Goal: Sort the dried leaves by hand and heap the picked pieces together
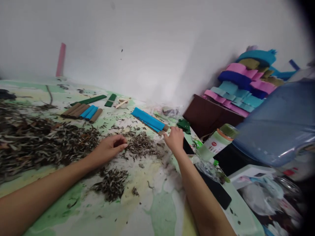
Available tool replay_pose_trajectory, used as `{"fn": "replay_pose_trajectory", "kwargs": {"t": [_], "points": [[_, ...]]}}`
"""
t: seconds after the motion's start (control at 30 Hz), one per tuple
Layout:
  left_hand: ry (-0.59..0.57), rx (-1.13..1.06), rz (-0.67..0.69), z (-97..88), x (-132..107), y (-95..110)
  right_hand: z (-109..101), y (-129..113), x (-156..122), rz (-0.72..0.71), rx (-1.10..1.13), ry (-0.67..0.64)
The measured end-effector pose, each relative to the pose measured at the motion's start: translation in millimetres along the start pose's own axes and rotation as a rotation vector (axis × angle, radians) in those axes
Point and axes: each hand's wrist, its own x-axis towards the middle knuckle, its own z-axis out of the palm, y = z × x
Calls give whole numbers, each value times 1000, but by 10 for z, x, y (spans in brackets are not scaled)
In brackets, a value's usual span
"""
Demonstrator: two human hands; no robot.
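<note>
Head view looks down on a green-stained desk with a loose leaf pile of dried, curled leaves between the two hands. The left hand rests just left of the leaf pile, its fingers drawn together against the thumb at the pile's edge. Whether a pinch of leaf sits between them I cannot tell. The right hand lies just right of the leaf pile, back upward, fingers curled down at the brown end of a blue roll that lies just behind the pile. The hand itself hides whether it grips the roll or only touches it.

The leaves look very light, brittle and apt to scatter, so a gentle pinch or scoop at the pile's rim would suit. The roll looks light and fairly stiff, its paper wrap crushable; the bare end seems the safest hold.

Far left of the leaf pile a much larger heap blurs toward the frame's edge. Right of the pile, a bottle and a water jug are smeared, their labels unreadable.
</note>
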Motion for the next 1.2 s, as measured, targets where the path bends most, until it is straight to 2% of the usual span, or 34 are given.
{"fn": "replay_pose_trajectory", "kwargs": {"t": [0.07, 0.17, 0.27, 0.37, 0.9, 1.2], "points": [[-3, 4, 9, 2, -1, 7, -35, 278, 87, 155, -196, -28], [-12, 23, 11, -3, -2, 18, -44, 560, 145, 325, -323, -166], [-39, 24, 2, -8, -3, 30, -28, 710, 179, 422, -340, -347], [-52, 35, -4, -10, -3, 40, -12, 806, 202, 455, -331, -431], [-62, 79, 1, -17, -6, 44, 123, 1108, 281, 479, -201, -481], [-76, 89, 1, -7, 0, -23, 141, 1141, 285, 515, -167, -455]]}}
